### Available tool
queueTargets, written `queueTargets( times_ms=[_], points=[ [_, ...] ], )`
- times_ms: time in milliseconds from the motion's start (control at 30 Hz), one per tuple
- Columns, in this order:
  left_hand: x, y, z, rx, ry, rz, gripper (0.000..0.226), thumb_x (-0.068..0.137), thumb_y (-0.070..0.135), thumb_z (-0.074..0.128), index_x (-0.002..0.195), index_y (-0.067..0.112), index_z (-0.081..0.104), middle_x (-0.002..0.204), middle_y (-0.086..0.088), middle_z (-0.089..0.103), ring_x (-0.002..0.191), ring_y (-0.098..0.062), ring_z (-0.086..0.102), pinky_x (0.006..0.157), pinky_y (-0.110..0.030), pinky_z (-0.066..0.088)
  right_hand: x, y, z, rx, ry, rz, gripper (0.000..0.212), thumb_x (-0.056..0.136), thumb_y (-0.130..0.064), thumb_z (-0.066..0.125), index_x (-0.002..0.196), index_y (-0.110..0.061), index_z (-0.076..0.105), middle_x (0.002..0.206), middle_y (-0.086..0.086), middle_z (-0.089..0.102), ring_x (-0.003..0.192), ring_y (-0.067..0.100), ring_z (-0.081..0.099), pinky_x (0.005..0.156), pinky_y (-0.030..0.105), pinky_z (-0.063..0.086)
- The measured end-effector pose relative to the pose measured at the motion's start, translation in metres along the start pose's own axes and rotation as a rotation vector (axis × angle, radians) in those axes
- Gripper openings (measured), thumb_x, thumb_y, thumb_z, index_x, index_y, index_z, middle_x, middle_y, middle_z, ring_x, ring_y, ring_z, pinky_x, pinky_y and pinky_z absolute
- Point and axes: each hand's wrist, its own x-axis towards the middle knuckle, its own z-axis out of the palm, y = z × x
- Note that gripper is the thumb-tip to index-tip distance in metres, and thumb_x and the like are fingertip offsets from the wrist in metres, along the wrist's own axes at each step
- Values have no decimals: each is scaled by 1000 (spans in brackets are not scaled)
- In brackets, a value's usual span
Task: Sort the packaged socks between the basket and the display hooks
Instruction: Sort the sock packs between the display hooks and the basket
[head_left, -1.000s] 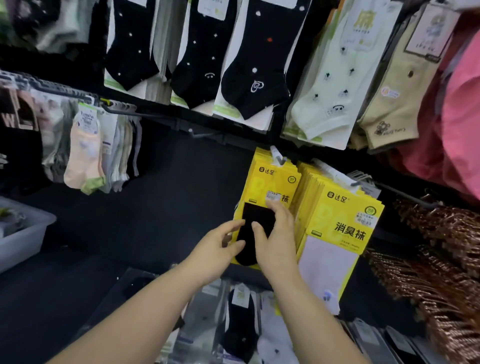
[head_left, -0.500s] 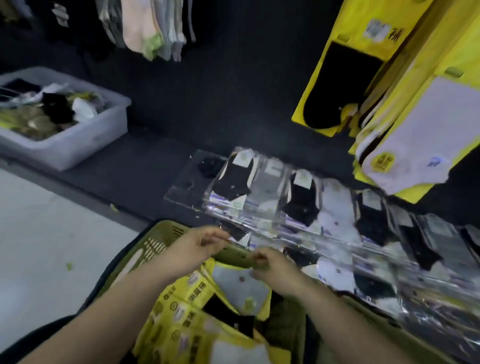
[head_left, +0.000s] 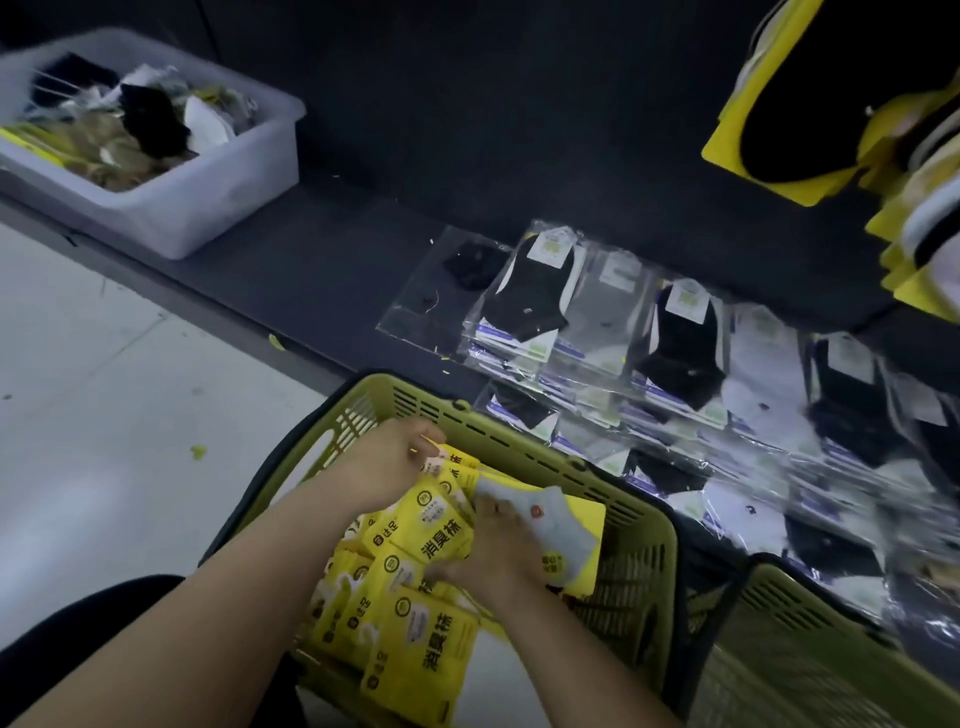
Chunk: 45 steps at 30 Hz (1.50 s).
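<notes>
Down in the basket (head_left: 519, 449), the left hand (head_left: 389, 465) pinches the top of a yellow pack (head_left: 434, 525) while the right hand (head_left: 498, 556) curls its grip round the white-sock pack (head_left: 563, 525), probably to lift it clear of the others.

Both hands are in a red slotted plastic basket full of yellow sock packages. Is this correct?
Not fully. The head view shows the slotted plastic basket is olive green, not red. The left hand and right hand are in it, among yellow sock packages.
</notes>
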Motion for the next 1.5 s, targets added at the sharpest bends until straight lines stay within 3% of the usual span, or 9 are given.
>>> queueTargets(
  times_ms=[167,333,467,600,767,900,1100,1333,1500],
  points=[
    [12,0,-7,-128,95,-27,34,96,4,48,128,12,51,127,-8,61,103,-20,59,79,-30,52,-6,26,-28,412,16,-12,58,83,-37,69,133,-17,47,130,-1,56,120,22,52,90,23,43],
    [0,17,4,-406,10,-203,86,77,47,72,146,19,29,140,1,46,124,-18,46,88,-29,36,-22,42,-74,817,327,-102,13,87,-31,65,99,-28,61,92,-15,68,84,-6,63,59,3,41],
    [-9,27,22,-618,-350,-30,47,84,31,66,128,18,56,116,4,70,109,-12,64,89,-22,51,-26,19,-91,957,377,-234,22,90,-31,60,112,-32,55,101,-21,67,91,-12,60,70,2,44],
    [0,22,9,-650,-110,-65,25,92,20,60,116,12,63,105,-17,72,92,-35,67,82,-42,56,-28,11,-73,835,369,-184,37,92,-32,56,125,-28,39,114,-16,55,100,-10,56,79,10,46],
    [11,9,-18,-709,129,-140,11,93,16,60,98,25,65,98,4,71,92,-11,65,73,-24,50,-47,17,11,104,-258,-67,69,89,-41,61,143,-23,23,147,0,27,132,25,36,101,39,39],
    [13,9,-26,-672,139,-130,18,94,12,58,108,23,62,99,7,69,92,-9,63,76,-23,47,-47,22,39,-122,-231,-138,64,90,-30,62,142,-26,25,151,3,19,137,28,24,107,43,33],
    [15,10,-32,-661,190,-84,21,96,9,55,109,26,60,95,13,68,88,-3,62,66,-15,43,-41,51,-15,598,-250,-127,47,85,-22,70,116,-45,44,115,-31,51,99,-21,48,86,7,42],
    [19,4,-53,-716,454,-67,28,95,15,58,121,23,55,109,8,68,104,-17,63,91,-39,48,-41,89,-81,772,-11,-7,24,78,-14,75,101,-19,68,93,-10,74,87,4,68,69,12,49],
    [19,3,-53,-546,539,-33,26,95,15,56,116,30,53,106,9,65,103,-21,61,90,-41,48,-48,107,-106,1122,32,5,34,61,-21,76,92,-9,74,98,14,73,90,29,70,76,37,51]
  ],
)
